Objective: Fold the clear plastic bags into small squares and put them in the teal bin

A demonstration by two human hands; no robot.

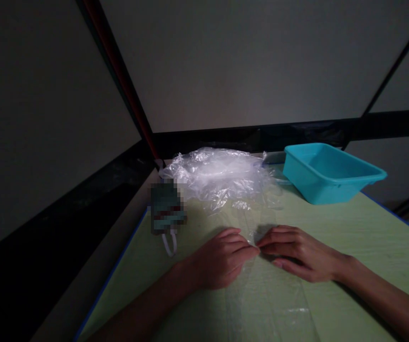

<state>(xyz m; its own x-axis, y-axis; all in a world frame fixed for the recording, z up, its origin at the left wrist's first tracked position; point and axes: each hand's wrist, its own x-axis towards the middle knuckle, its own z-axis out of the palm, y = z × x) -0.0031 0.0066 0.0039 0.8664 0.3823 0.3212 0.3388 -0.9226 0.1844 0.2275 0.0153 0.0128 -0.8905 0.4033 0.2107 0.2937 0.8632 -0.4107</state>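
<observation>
A clear plastic bag lies flat on the green table, running from the near edge up to my hands. My left hand and my right hand rest on the table with fingertips meeting at the bag's top edge. Both hands have their fingers pressed together in a pinch on that thin plastic. Behind them, at the back of the table, a crumpled heap of clear plastic bags is piled.
A turquoise plastic tub stands at the back right. A small dark object with a white cord, blurred out, lies at the left edge. Dark frame bars and grey panels surround the table.
</observation>
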